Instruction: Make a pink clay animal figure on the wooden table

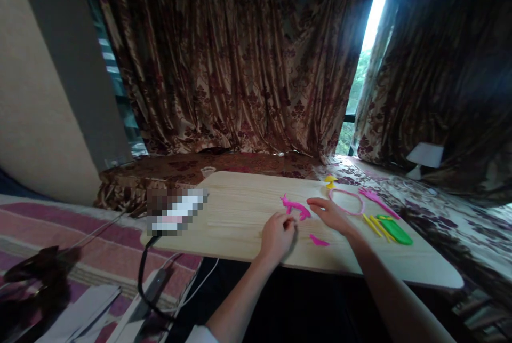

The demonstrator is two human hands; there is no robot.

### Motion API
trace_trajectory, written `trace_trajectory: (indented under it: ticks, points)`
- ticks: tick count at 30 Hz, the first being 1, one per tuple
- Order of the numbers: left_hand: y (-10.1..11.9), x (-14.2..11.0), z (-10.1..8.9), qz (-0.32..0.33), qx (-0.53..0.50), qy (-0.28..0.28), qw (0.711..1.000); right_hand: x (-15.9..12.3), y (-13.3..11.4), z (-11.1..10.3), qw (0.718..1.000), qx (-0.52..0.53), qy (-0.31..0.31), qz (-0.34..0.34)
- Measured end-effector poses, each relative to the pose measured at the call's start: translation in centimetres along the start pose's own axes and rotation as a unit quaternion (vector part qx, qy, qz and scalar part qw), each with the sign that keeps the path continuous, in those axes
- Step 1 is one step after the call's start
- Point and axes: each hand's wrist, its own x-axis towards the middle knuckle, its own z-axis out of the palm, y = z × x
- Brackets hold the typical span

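Observation:
On the pale wooden board [240, 193] lies a bright pink figure [296, 206] with thin branching parts, perhaps of modelling clay. My left hand [278, 237] rests just in front of it, thumb and fingers curled together; whatever they pinch, if anything, is hidden. To the figure's right, my right hand [328, 216] has its fingers stretched out and apart from the thumb, with nothing seen in them. A flat pink piece [319, 240] lies between my two forearms.
Right of my hands are a pale pink ring [363, 205], a pink forked piece [380, 203], yellow sticks [373, 225] and a green slab [396, 231]. A yellow piece [330, 181] sits at the back edge. A blurred-out object [178, 212] with a black cable stands left.

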Motion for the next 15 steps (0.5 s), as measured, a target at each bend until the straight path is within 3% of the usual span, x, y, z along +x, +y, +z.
trace_trajectory:
  ticks: [5, 15]
  points:
    - [2.2, 1.5, 2.1, 0.009, 0.075, -0.039, 0.996, -0.4, 0.4, 0.8, 0.998, 0.055, -0.004, 0.005]
    - [2.1, 2.3, 2.4, -0.035, 0.108, -0.048, 0.992, -1.0, -0.2, 1.5, 0.993, 0.117, -0.009, 0.005]
